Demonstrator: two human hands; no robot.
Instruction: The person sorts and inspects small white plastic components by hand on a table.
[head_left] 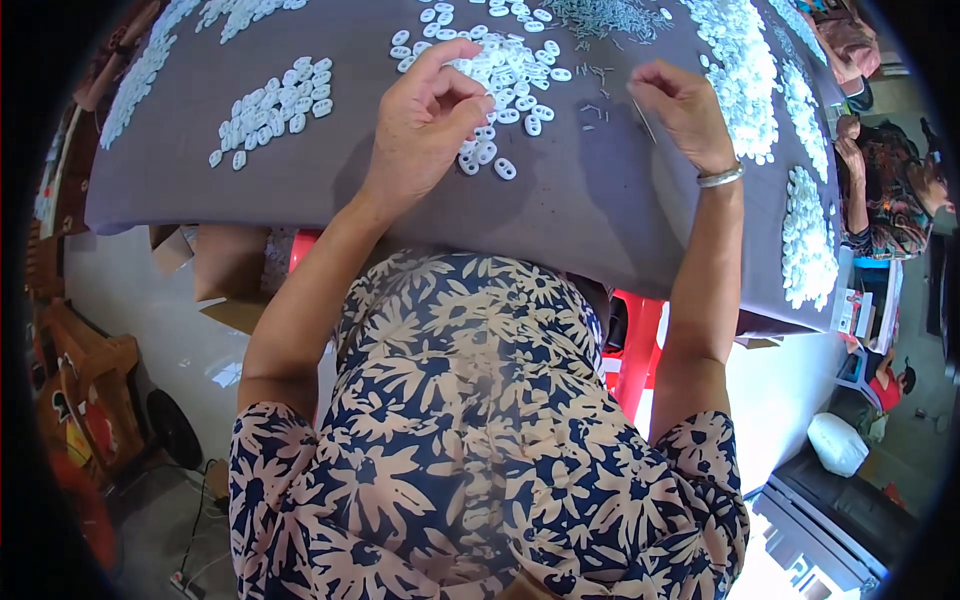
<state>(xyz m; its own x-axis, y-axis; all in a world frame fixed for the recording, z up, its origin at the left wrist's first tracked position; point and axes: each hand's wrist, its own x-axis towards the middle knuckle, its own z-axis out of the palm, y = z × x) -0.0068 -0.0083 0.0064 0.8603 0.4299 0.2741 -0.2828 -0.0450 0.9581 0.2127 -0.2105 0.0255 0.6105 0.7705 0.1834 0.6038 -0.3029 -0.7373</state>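
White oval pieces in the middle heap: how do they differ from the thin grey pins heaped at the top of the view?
Colour: the white oval pieces are bright white; the thin grey pins are darker.
Shape: the oval pieces are rounded, many showing two openings; the pins are slim and rod-like.
Size: each oval piece is broader than a pin.
Shared: both lie loose on the tablecloth.

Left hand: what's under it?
Just past the left hand, white oval pieces with paired holes lie heaped on the grey tablecloth. Whatever lies directly beneath the palm and curled fingers is covered; can't tell.
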